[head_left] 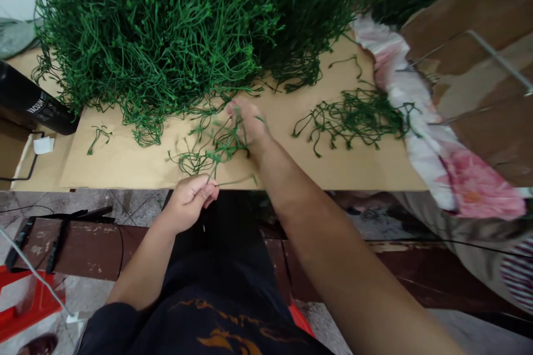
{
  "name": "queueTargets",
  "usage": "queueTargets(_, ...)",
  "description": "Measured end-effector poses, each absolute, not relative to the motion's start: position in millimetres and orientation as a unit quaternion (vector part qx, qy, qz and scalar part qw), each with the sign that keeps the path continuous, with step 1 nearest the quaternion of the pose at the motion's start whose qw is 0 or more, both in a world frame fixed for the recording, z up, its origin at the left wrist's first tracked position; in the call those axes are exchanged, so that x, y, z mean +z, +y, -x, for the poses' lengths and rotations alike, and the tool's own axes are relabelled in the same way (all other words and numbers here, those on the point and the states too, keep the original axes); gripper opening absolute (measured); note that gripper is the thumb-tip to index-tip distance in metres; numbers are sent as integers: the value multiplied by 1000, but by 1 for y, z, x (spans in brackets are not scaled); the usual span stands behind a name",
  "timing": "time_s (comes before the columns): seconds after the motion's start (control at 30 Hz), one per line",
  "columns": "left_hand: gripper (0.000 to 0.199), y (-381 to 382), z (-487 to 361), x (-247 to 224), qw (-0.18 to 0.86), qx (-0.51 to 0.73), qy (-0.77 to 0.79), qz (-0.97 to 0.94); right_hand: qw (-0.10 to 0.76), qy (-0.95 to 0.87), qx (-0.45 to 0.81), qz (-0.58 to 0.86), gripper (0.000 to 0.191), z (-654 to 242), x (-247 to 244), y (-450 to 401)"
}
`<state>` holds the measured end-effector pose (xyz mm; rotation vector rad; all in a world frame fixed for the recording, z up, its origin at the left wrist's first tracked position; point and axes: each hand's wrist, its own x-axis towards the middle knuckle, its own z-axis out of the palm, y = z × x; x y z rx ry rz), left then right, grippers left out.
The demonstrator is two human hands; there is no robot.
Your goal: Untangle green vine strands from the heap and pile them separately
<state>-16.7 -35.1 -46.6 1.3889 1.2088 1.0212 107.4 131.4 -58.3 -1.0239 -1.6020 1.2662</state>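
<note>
Thin green artificial stems with small forked tips lie in a loose bunch (204, 156) on the cardboard-covered table. At the table's front edge, my left hand (192, 199) is closed, pinching a green stem (235, 181) between thumb and fingers. My right hand (249, 121) reaches over the loose bunch with its fingers curled. Green stems come out around its fingers, and one tip shows on its far side; motion blurs them a little. Behind both hands rises a large heap of the same stems (166, 28).
Another small pile of stems (353, 116) lies to the right, beside a pink-and-white floral cloth (416, 100). A black vacuum bottle (35, 100) is at the left. Brown cardboard (478, 22) with a metal rod fills the right. Part of another person (449, 222) sits at the lower right.
</note>
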Motion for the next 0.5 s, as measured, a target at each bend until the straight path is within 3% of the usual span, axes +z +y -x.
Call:
queueTargets(0.1, 37, -33, 19, -47, 498, 462, 497, -540, 454, -659, 435, 414, 22, -108, -58, 138)
queueTargets(0.17, 31, -25, 27, -44, 479, 542, 491, -485, 432, -680, 440, 395, 25, -106, -52, 135)
queueTargets(0.33, 24, -10, 65, -20, 447, 689, 458, -341, 354, -642, 548, 402, 26, -116, -35, 123)
queueTargets(0.5, 23, -6, 71, -5, 484, 707, 417, -305, 411, -479, 658, 411, 20, -152, -15, 113)
